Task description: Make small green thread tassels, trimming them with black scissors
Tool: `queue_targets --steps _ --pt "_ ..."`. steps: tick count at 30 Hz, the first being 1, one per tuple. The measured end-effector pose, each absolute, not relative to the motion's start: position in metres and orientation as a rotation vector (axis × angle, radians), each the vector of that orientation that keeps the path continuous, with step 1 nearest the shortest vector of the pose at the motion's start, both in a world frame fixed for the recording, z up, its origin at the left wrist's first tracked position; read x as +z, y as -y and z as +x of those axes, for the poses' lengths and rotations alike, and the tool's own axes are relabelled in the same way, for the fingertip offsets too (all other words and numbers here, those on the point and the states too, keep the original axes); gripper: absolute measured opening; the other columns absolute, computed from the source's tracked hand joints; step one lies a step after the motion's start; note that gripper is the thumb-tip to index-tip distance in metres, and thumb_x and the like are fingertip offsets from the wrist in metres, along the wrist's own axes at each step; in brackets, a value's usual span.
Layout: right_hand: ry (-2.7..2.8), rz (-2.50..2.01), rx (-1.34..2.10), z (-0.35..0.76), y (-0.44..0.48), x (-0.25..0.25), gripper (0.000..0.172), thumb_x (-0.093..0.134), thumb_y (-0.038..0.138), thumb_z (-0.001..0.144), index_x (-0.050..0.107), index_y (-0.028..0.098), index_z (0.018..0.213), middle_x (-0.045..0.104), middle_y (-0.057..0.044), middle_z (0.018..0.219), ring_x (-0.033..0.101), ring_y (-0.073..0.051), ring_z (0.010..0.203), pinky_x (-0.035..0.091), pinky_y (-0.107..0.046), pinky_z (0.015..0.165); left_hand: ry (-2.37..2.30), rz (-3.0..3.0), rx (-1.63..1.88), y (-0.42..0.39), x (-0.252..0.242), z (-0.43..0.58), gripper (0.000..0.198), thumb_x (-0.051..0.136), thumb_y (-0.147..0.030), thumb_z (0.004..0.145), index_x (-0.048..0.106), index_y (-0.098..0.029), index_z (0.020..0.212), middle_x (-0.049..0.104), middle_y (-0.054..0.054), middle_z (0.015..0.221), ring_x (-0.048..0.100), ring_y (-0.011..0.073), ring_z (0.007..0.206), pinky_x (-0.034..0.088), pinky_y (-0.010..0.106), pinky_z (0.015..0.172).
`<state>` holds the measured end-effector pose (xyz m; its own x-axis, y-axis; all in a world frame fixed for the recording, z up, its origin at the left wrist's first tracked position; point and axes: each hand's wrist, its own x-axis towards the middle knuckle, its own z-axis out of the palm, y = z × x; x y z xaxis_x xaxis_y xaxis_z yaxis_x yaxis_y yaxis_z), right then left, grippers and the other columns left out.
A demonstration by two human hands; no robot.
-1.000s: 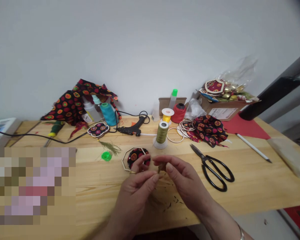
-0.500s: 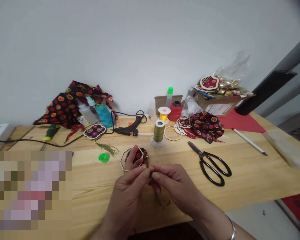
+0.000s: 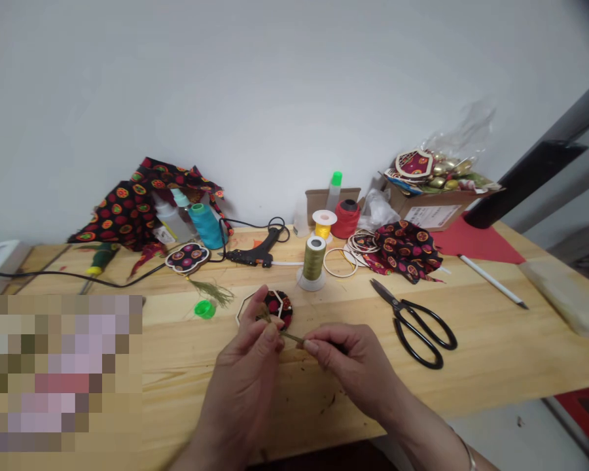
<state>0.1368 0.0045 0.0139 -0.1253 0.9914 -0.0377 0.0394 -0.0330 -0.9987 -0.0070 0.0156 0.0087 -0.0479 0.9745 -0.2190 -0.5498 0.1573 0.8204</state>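
Between my hands stretches a small bundle of olive-green thread (image 3: 291,336). My left hand (image 3: 250,350) pinches one end between thumb and fingers, and a looped tuft shows above the fingertips. My right hand (image 3: 346,360) pinches the other end, its fingers curled in. Just behind my left hand lie an octagonal wooden frame (image 3: 239,313) and a round piece of dark patterned fabric (image 3: 285,313), partly covered by my fingers. A cone of olive-green thread (image 3: 315,260) stands upright beyond my hands. Black-handled scissors (image 3: 412,324) lie to the right, blades pointing away.
At the back are a glue gun (image 3: 258,252), a teal thread cone (image 3: 207,226), a red thread cone (image 3: 346,219) and a filled cardboard box (image 3: 432,209). A flower-shaped ornament (image 3: 188,257) with a green tassel (image 3: 213,292) lies left, near a green cap (image 3: 205,309). A white pencil (image 3: 493,281) lies right.
My hands have moved apart, drawing the thread bundle out between them. My left hand has shifted slightly left, and the tuft above its fingertips now leans left.
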Motion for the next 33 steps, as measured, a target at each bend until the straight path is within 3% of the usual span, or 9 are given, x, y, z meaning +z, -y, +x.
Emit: queue_targets --steps 5,8,11,15,21,26,28,31,33 --pt "1.337 -1.303 1.22 0.145 -0.006 0.009 0.019 0.061 0.028 0.078 0.072 0.015 0.069 0.053 0.002 0.055 0.043 -0.012 0.055 0.035 -0.023 0.052 -0.867 0.453 1.344 -0.017 0.014 -0.014 0.007 0.074 -0.019 0.073 0.075 -0.017 0.08 0.059 0.005 0.123 0.054 0.008 0.072 0.048 0.017 0.056" --pt "1.332 -1.334 1.186 0.15 -0.008 0.008 0.019 0.061 0.029 0.077 0.072 0.016 0.07 0.055 0.002 0.055 0.044 -0.012 0.054 0.036 -0.023 0.051 -0.822 0.423 1.344 -0.018 0.016 -0.016 0.007 0.076 -0.02 0.072 0.072 -0.015 0.069 0.068 0.008 0.111 0.051 0.0055 0.058 0.044 0.015 0.047" --pt "1.335 -1.362 1.15 0.154 -0.011 0.008 0.017 0.062 0.028 0.076 0.072 0.016 0.069 0.058 0.001 0.057 0.048 -0.013 0.057 0.039 -0.024 0.053 -0.836 0.387 1.326 -0.017 0.017 -0.019 0.012 0.081 -0.023 0.066 0.071 -0.015 0.07 0.074 0.006 0.084 0.053 0.0067 0.053 0.042 0.014 0.044" --pt "1.351 -1.361 1.122 0.157 -0.015 0.007 0.016 0.062 0.028 0.077 0.073 0.017 0.072 0.061 0.001 0.06 0.05 -0.013 0.059 0.041 -0.025 0.057 -0.876 0.397 1.349 -0.014 0.016 -0.025 0.018 0.086 -0.022 0.058 0.07 -0.016 0.066 0.067 0.0 0.062 0.055 0.0081 0.053 0.046 0.014 0.047" --pt "1.351 -1.377 1.115 0.159 -0.018 0.007 0.017 0.062 0.029 0.077 0.071 0.017 0.068 0.057 0.001 0.058 0.048 -0.013 0.057 0.04 -0.024 0.055 -0.908 0.459 1.35 -0.01 0.014 -0.031 0.018 0.085 -0.022 0.058 0.069 -0.017 0.062 0.063 -0.002 0.059 0.054 0.0085 0.054 0.047 0.015 0.052" --pt "1.426 -1.355 1.053 0.16 -0.02 0.01 0.019 0.06 0.027 0.078 0.069 0.018 0.065 0.054 0.002 0.055 0.046 -0.013 0.056 0.039 -0.025 0.053 -0.884 0.536 1.259 -0.005 0.009 -0.039 0.013 0.08 -0.022 0.066 0.068 -0.018 0.062 0.063 0.0 0.063 0.054 0.0106 0.061 0.046 0.018 0.057" --pt "1.488 -1.333 1.03 0.163 -0.021 0.013 0.018 0.06 0.027 0.079 0.07 0.019 0.066 0.057 0.002 0.058 0.048 -0.013 0.057 0.04 -0.025 0.054 -0.848 0.599 1.198 -0.004 0.007 -0.046 0.008 0.076 -0.026 0.071 0.072 -0.02 0.07 0.065 0.001 0.065 0.056 0.0135 0.066 0.047 0.021 0.062" --pt "1.611 -1.304 1.001 0.169 -0.021 0.019 0.018 0.06 0.025 0.082 0.07 0.02 0.068 0.063 0.001 0.062 0.054 -0.014 0.061 0.042 -0.025 0.058 -0.814 0.717 1.198 -0.006 0.007 -0.059 0.03 0.063 -0.04 0.079 0.074 -0.021 0.1 0.067 0.006 0.062 0.061 0.0226 0.074 0.049 0.033 0.075" --pt "1.722 -1.283 0.983 0.172 -0.021 0.023 0.018 0.059 0.023 0.083 0.07 0.02 0.069 0.064 0.001 0.064 0.056 -0.013 0.062 0.043 -0.025 0.06 -0.852 0.754 1.295 -0.011 0.009 -0.066 0.036 0.054 -0.044 0.084 0.074 -0.021 0.104 0.07 0.008 0.065 0.063 0.0258 0.078 0.049 0.039 0.08"
